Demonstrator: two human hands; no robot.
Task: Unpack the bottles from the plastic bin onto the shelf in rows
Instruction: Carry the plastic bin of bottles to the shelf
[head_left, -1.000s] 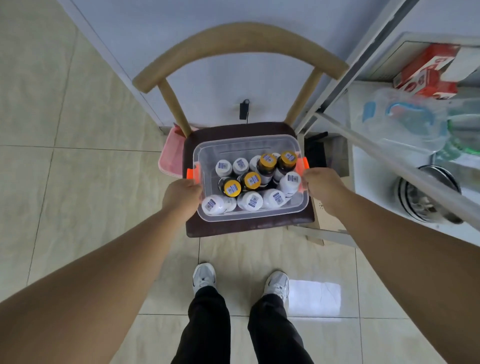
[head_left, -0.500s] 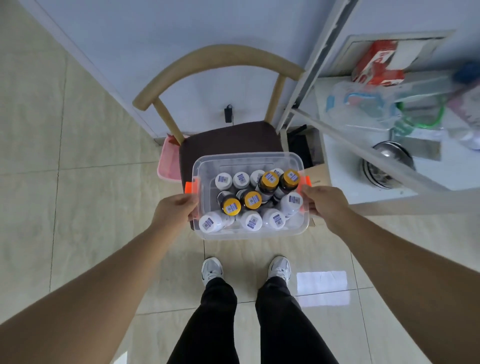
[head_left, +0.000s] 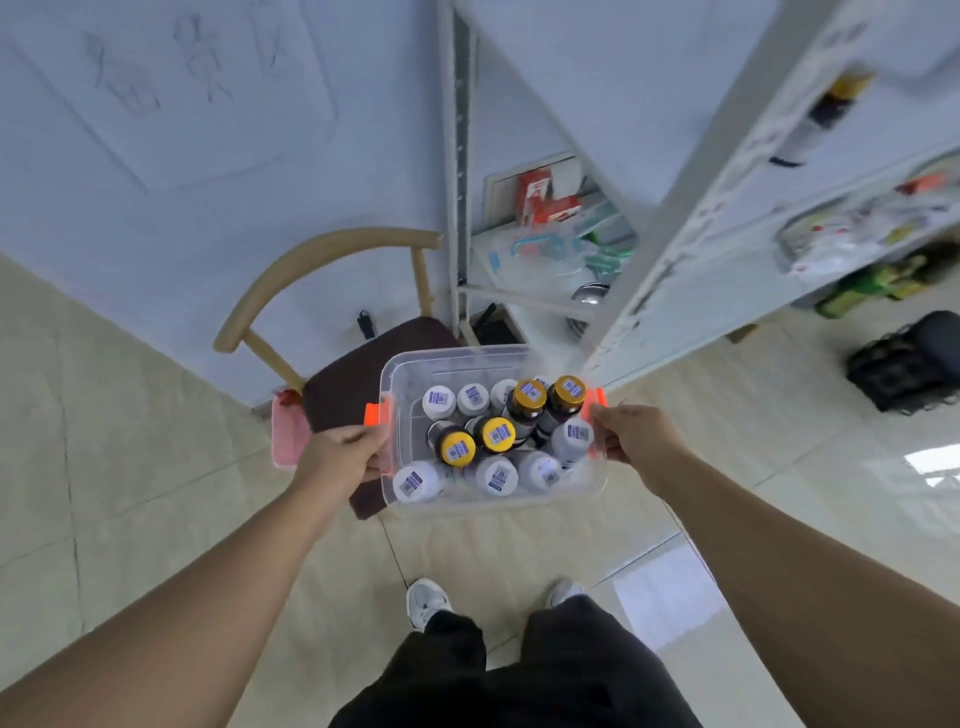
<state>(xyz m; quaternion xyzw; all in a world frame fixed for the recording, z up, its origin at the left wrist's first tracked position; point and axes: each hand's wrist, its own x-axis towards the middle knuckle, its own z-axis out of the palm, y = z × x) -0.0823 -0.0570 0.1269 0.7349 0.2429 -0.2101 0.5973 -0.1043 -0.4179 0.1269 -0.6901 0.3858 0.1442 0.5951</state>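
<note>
Bottles (head_left: 496, 475) stand in the clear plastic bin (head_left: 457, 358): four gold-capped and at least seven white-capped. The left hand (head_left: 337, 462) grips its 9 o'clock handle and the right hand (head_left: 634, 439) its 3 o'clock handle, fingers curled. The shelf (head_left: 675, 249) stands at 1 o'clock.

Bright, even daylight; glare on the floor tiles (head_left: 930, 462); wide-angle warping, blurred shelf (head_left: 727, 171).

Clear plastic bin (head_left: 457, 359) w/ orange latches (head_left: 373, 415), white-cap bottles (head_left: 439, 401), yellow-cap bottles (head_left: 530, 397), dk brown chair seat (head_left: 343, 387), pink basket (head_left: 288, 439) at 9 o'clock.
</note>
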